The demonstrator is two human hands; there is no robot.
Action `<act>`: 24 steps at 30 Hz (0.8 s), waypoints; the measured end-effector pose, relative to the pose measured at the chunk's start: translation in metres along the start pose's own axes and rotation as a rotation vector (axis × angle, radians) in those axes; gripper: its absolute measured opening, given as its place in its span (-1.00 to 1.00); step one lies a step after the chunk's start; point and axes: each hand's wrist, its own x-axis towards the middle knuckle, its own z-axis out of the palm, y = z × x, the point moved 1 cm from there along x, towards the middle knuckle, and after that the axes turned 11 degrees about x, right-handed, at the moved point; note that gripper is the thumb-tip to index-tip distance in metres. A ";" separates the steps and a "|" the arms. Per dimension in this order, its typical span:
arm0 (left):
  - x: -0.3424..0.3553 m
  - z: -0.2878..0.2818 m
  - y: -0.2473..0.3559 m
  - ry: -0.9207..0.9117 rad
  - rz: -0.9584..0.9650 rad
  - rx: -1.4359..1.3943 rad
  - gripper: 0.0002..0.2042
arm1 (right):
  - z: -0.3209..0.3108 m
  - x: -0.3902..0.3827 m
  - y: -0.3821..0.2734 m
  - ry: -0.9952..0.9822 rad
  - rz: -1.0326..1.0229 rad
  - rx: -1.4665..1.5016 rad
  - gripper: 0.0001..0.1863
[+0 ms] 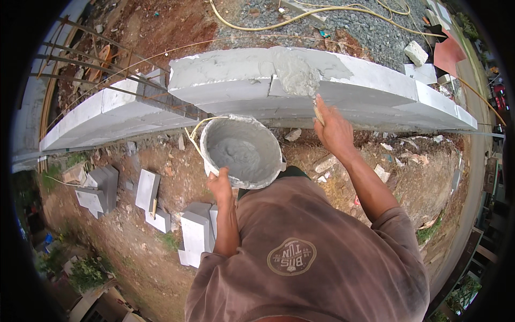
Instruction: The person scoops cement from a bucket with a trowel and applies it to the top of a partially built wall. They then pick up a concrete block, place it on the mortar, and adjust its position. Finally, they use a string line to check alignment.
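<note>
My left hand (220,184) grips the rim of a mortar-caked bucket (271,145) at its near left side. Wet grey mortar (236,154) lies in the bottom of it. My right hand (333,127) is closed round the handle of a trowel (318,111). The trowel's blade is hidden under a lump of mortar (294,75) on top of the white block wall (370,91). A smoothed grey layer of mortar (220,67) covers the wall's top to the left of that lump.
Steel rebar rods (102,67) jut out at the wall's left gap, near a lower wall section (102,107). Loose white blocks (196,231) lie on the dirt at left. A yellow hose (257,28) crosses gravel behind the wall. Rubble (324,163) litters the ground before it.
</note>
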 end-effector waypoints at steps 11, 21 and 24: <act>-0.012 0.008 -0.009 -0.015 -0.023 0.080 -0.87 | 0.012 -0.051 0.112 0.344 -0.033 0.405 -0.37; -0.028 0.025 -0.025 -0.011 0.002 -0.006 -0.88 | 0.045 -0.056 0.056 0.029 -0.108 0.421 -0.45; -0.033 0.030 -0.026 -0.024 -0.005 -0.014 -0.88 | 0.041 -0.032 0.103 0.260 -0.007 0.319 -0.39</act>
